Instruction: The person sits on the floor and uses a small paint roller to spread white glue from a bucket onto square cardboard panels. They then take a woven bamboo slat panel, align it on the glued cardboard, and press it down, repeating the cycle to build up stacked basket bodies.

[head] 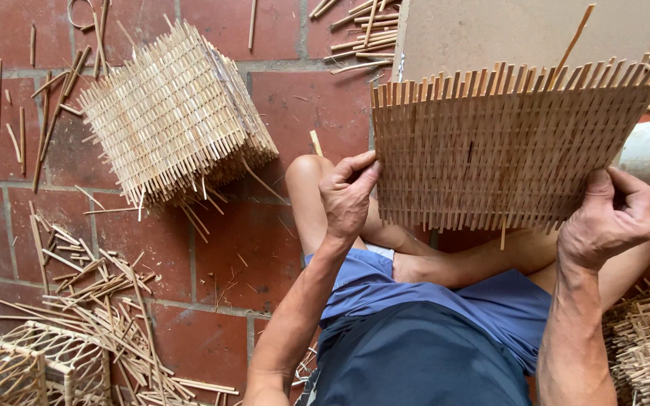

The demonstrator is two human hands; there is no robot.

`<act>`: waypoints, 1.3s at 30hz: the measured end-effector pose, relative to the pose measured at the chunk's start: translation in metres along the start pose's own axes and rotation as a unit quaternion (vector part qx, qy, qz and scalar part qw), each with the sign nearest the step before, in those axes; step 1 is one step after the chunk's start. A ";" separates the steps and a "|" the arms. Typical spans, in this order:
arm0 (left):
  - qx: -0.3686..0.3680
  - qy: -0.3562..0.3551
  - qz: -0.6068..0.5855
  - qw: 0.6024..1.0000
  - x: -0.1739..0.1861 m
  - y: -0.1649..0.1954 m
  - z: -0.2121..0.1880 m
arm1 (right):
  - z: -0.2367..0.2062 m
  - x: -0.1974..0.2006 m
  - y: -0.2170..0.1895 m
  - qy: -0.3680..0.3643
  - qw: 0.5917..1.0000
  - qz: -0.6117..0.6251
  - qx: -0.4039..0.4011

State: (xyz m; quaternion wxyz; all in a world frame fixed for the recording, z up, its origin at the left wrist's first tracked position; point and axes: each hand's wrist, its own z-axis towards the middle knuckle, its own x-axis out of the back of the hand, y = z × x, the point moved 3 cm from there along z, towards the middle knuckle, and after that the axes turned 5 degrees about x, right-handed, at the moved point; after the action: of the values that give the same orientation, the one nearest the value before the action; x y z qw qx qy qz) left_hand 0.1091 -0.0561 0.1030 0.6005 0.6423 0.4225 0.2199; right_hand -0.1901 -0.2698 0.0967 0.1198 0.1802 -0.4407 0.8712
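1. Leave the stack of finished woven panels (177,113) on the brick floor (227,248) undisturbed.
2. The left hand (347,197) pinches the woven bamboo panel (502,150) at its left edge, fingers closed on it; keep that grip firm.
3. The panel sits above the knees; hold it level.
4. The right hand (609,219) clasps the lower right corner, fingers curled tight.

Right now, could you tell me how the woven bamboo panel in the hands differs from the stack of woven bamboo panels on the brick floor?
The woven bamboo panel is single, held up by the left hand and right hand; the stack of woven bamboo panels lies untouched on the brick floor, many layers thick, skewed. Both show open lattice weave.
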 end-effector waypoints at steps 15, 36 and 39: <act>0.009 0.027 0.082 0.996 -0.004 0.005 -0.012 | 0.003 0.014 -0.016 0.023 0.999 -0.010 -0.034; -0.086 0.055 0.158 0.982 -0.019 0.015 -0.035 | -0.003 0.034 -0.026 -0.014 0.964 0.151 -0.219; -0.058 0.060 0.113 0.990 -0.017 0.008 -0.035 | -0.002 0.044 -0.043 -0.012 0.989 0.076 -0.127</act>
State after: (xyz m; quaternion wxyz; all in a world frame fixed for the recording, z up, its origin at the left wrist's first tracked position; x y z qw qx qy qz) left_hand 0.0740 -0.0488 0.1207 0.5821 0.6354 0.3690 0.3483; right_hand -0.2148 -0.2409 0.1459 0.0702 0.1402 -0.5613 0.8126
